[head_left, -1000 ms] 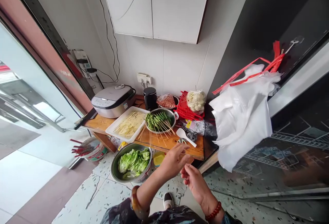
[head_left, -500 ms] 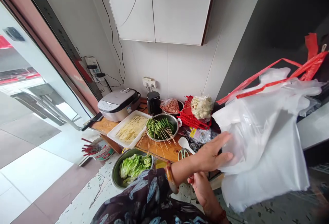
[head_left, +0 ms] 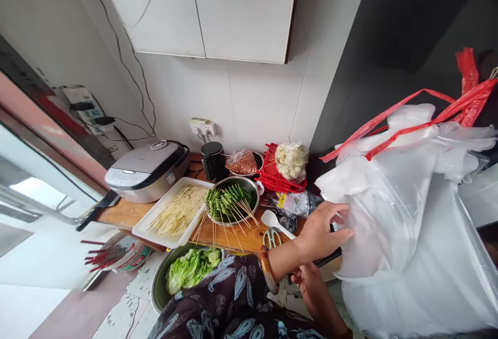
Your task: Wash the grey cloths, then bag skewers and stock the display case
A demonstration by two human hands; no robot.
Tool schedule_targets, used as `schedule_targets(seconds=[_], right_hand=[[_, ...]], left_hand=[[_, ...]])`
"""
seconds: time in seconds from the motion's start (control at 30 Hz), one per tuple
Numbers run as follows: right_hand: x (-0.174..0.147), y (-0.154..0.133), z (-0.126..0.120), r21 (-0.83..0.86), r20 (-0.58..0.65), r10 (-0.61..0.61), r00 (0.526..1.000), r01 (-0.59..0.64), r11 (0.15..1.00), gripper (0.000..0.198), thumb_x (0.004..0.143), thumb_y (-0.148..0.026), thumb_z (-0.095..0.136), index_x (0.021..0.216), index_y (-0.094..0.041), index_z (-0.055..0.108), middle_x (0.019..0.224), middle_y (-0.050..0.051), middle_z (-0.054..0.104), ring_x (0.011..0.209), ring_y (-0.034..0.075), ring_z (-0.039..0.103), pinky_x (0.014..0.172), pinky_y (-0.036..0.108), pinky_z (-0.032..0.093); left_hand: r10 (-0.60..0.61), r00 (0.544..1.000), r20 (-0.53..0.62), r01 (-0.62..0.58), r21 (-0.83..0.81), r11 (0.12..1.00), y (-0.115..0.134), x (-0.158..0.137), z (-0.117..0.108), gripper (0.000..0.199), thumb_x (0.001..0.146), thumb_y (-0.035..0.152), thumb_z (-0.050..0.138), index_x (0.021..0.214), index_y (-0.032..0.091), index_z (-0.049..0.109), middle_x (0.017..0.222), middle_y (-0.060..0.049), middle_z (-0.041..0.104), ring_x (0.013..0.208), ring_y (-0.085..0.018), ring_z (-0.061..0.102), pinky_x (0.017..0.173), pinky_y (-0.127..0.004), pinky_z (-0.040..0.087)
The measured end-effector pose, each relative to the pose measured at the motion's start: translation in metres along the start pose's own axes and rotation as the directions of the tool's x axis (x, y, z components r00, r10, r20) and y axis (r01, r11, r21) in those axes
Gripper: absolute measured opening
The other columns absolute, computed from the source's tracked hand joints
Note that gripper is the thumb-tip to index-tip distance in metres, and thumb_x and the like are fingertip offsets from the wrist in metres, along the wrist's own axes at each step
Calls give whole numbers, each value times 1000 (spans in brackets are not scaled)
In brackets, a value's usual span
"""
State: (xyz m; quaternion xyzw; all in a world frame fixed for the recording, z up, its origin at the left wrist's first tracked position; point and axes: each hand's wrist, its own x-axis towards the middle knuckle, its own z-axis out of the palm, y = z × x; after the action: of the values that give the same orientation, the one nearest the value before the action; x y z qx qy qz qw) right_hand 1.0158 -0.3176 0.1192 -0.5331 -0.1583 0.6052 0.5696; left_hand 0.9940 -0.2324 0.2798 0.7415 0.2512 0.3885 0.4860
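Note:
My left hand [head_left: 321,232], with an amber bangle on its wrist, reaches across to the hanging stack of clear plastic bags [head_left: 392,219]. Its thumb and fingers are apart at the near edge of the bags, the fingertips close against the film. Below that wrist is my right hand [head_left: 311,283], its fingers curled; the left arm partly covers it, and what it holds, if anything, is hidden. Red plastic ties [head_left: 404,144] hold the bags at the top. Beside my left wrist lie a white spoon [head_left: 274,220] and green-handled scissors [head_left: 271,238].
On the wooden counter [head_left: 132,213] stand a rice cooker [head_left: 146,170], a white tray [head_left: 138,231] of skewered slices, a metal bowl [head_left: 257,199] of green skewers and red baskets [head_left: 268,175]. Lower down are a basin [head_left: 158,289] of lettuce and a bucket [head_left: 136,258] of red-ended sticks.
The view has swung right, so the counter things sit further left. My left hand's fingers have bent a little at the bags; the right hand stays low behind the left wrist.

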Motion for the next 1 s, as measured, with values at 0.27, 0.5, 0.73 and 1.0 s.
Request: schedule_targets(seconds=[0.27,0.5,0.73,1.0], right_hand=[[1,0,7,51,-89,-25,996,30,998,41,58,-62,81,71,-25,68,69,3,65,63,18,55,52,28,35],[-3,-1,3,72,-92,-38,995,45,996,39,63,-59,80,68,-22,66,65,-1,61,62,14,51,53,24,31],[-12,-4,-2,58,-74,-19,997,24,998,44,60,-62,81,72,-21,67,72,2,65,64,15,54,53,24,32],[-19,-20,6,-27,33,-36,999,37,999,52,62,-64,79,83,-18,70,77,5,67,69,16,56,56,24,35]], left_hand=[[91,967,238,-104,41,994,-17,9,-9,76,83,35,65,150,18,32,153,-17,38,142,-30,32,118,-49,26],[25,999,-32,-25,-10,1000,-17,12,6,32,76,19,67,108,20,65,110,-7,67,101,-21,61,92,-37,49],[60,992,-109,-49,100,994,-14,6,-13,17,87,25,57,72,18,62,73,-2,62,70,-15,56,69,-27,46],[260,965,-7,-222,502,836,-19,-18,-53,31,99,28,41,103,19,69,107,-11,72,99,-23,63,91,-41,43]])
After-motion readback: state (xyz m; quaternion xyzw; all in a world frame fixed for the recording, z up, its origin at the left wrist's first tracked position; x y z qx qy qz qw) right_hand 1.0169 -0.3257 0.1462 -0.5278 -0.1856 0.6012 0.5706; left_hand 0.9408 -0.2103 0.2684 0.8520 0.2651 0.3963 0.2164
